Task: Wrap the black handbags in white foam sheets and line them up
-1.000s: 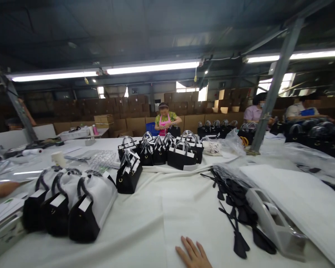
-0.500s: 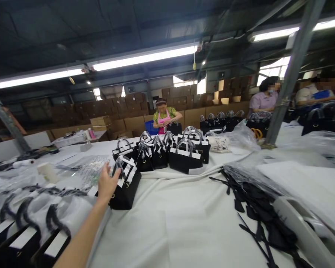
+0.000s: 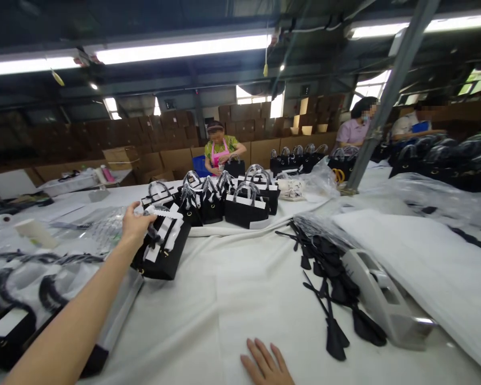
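My left hand (image 3: 135, 227) is closed at the upper left side of a black handbag (image 3: 166, 259), thumb across its top edge. This handbag leans over, with white paper strips and a wrapped handle on top; some of my fingers are hidden behind it. Low in the view, my right hand (image 3: 266, 364) rests palm down on the white table cover (image 3: 240, 299), fingers spread and holding nothing. Just beyond the held bag stands a group of black handbags (image 3: 246, 212) with plastic-wrapped handles.
More handbags with wrapped handles (image 3: 8, 323) line the left. On the right lie black straps with leather tags (image 3: 336, 337) and a grey tape dispenser (image 3: 388, 305). A metal post (image 3: 385, 107) rises behind them. Across the table a person in a pink apron (image 3: 220, 152) handles a bag.
My left hand has taken hold of the handbag, which now tilts over. My right hand has come into view on the table. The view has shifted right and down.
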A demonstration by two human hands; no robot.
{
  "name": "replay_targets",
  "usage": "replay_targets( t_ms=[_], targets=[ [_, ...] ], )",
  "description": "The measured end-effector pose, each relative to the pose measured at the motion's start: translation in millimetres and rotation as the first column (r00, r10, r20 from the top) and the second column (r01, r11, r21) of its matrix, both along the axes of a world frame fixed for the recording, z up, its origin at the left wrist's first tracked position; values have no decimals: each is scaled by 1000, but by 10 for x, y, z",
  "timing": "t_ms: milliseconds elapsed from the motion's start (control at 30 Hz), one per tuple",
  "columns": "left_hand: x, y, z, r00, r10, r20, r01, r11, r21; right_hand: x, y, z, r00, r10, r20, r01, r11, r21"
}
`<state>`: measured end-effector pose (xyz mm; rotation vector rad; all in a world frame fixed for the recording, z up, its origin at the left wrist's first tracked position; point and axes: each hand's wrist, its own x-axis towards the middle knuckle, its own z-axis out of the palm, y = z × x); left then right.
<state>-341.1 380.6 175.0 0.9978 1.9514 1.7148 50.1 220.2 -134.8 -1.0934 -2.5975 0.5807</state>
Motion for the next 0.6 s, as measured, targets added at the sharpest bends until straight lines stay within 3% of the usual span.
replay_targets(
  t_ms=[100,200,300,400,467,533,600],
  targets=[
    [347,-582,444,983,-77,166,67,996,65,-47,-106,339,999,-19,-26,18,997,-71],
    [809,-1195,836,916,-205,345,196,979,61,-87,-250,616,992,-80,-96,66,987,-144],
    [1297,-1750,1059,808,-303,506,339,941,22,-3,-415,786,900,-280,-335,150,918,-366],
    [1723,-2214,1060,718,-337,610,405,914,28,349,-696,853,656,-505,-562,75,784,-617],
    [1963,-2461,945,634,-357,685,436,897,64,701,-967,877,521,-564,-641,-49,730,-682],
    [2190,-2636,762,530,-373,762,482,872,91,1037,-1251,919,453,-571,-684,-80,738,-670],
    [2414,-2718,543,450,-373,811,530,843,94,1258,-1471,985,459,-551,-697,-2,784,-621]
  ],
)
